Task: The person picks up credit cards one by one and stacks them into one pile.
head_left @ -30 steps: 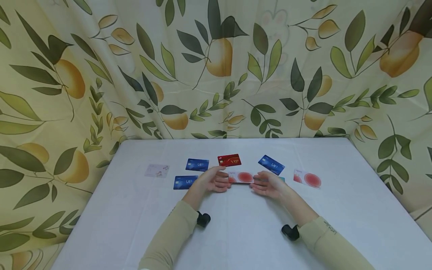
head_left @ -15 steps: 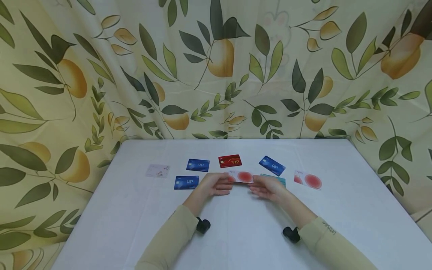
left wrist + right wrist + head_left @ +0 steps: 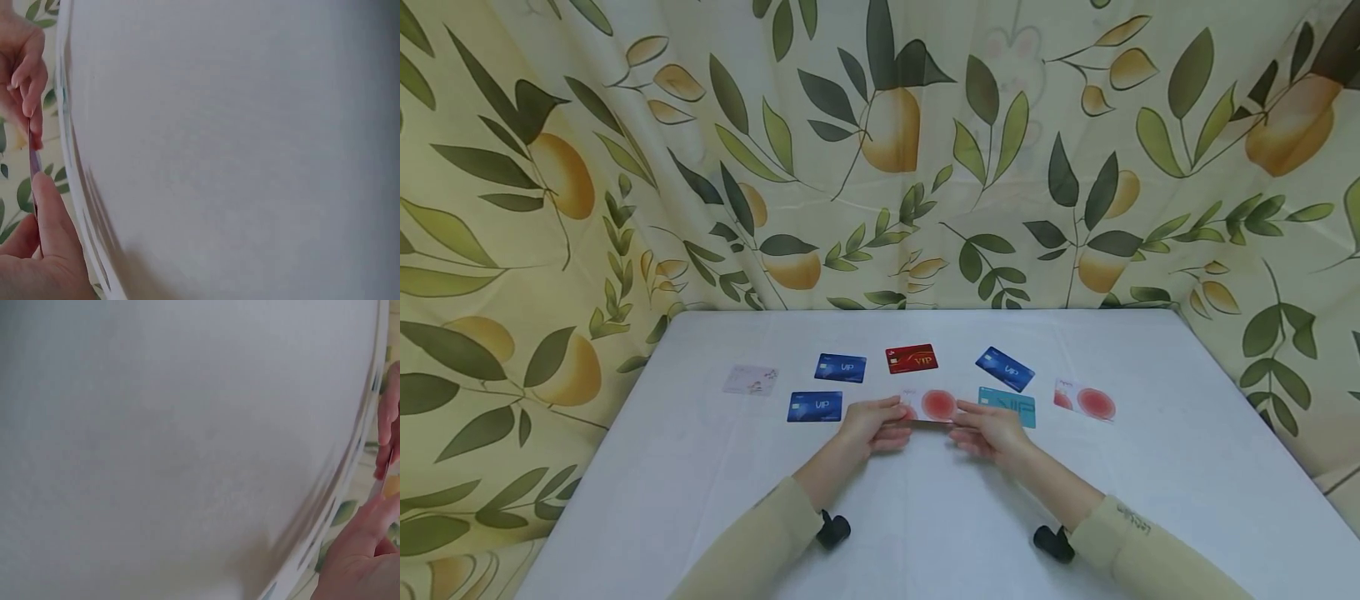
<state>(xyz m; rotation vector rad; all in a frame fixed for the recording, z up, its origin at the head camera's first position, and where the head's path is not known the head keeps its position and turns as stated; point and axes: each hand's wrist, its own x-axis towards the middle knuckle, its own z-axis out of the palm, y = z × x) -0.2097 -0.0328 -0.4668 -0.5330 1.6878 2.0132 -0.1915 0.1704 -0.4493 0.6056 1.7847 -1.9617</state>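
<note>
A white card with a red circle (image 3: 937, 406) is held between both hands in front of the red VIP card. My left hand (image 3: 874, 427) pinches its left end, and my right hand (image 3: 992, 432) pinches the right end. In the left wrist view the card (image 3: 34, 159) shows edge-on, raised above the tabletop, with thumb and fingers of the left hand (image 3: 53, 244) on either side of it. The right wrist view has the right hand (image 3: 359, 556) at the lower right corner. Just beyond the right hand lies a teal card (image 3: 1011, 403), partly covered by its fingers.
On the white tablecloth (image 3: 910, 517) lie a red VIP card (image 3: 912, 358), blue VIP cards (image 3: 840, 367) on both sides, a pale floral card (image 3: 751, 380) at far left and another red-circle card (image 3: 1085, 399) at right. A patterned curtain (image 3: 880, 208) hangs behind.
Both hands have closed on the ends of the red-circle card and brought it a little toward me. More of the teal card is uncovered.
</note>
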